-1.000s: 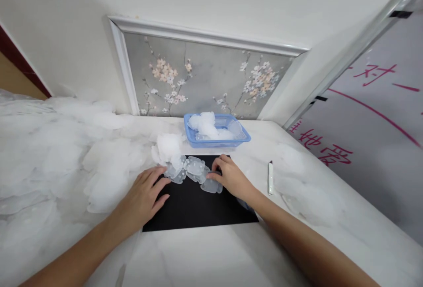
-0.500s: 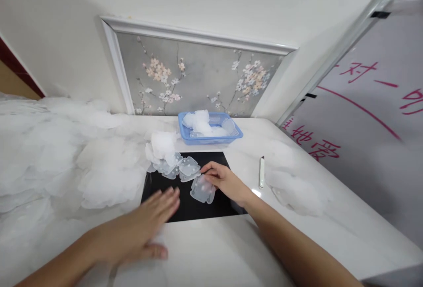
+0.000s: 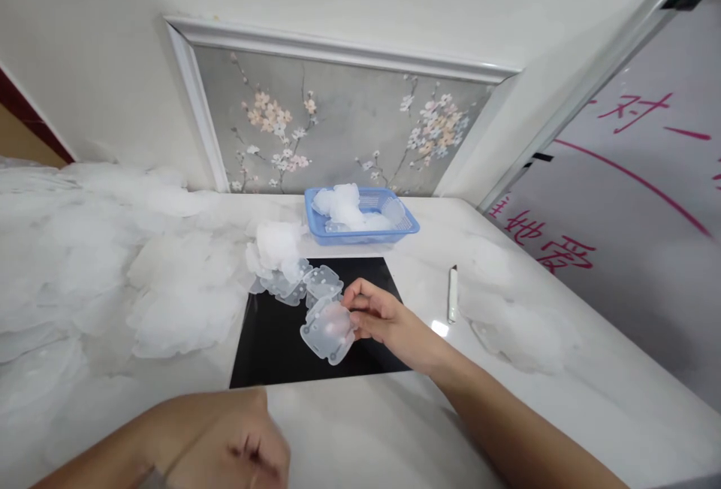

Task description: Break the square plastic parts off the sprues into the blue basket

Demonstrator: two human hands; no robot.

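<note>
My right hand [image 3: 380, 320] pinches a frosted translucent plastic piece [image 3: 328, 333] with rounded, notched edges and small dots. The piece is tilted up above a black mat [image 3: 270, 357]. Just behind it, several similar clear pieces [image 3: 324, 280] lie overlapping on the mat. They adjoin a heap of whiter pieces [image 3: 278, 243] at the mat's far left corner. Near the front edge of the view, my left hand [image 3: 242, 440] is curled closed, turned over and slightly blurred, left of the mat's front side. Whatever its fingers may hold is hidden.
Behind the mat stands a blue basket [image 3: 369, 236] with more frosted pieces inside. Large piles of pieces [image 3: 177, 301] cover the left of the white table, and another pile [image 3: 523, 331] lies right. A white utility knife [image 3: 453, 295] rests right of the mat.
My left hand has drawn back from over the mat towards me and curled from flat to closed. The right hand has lifted and tilted its plastic piece, shifting it slightly left.
</note>
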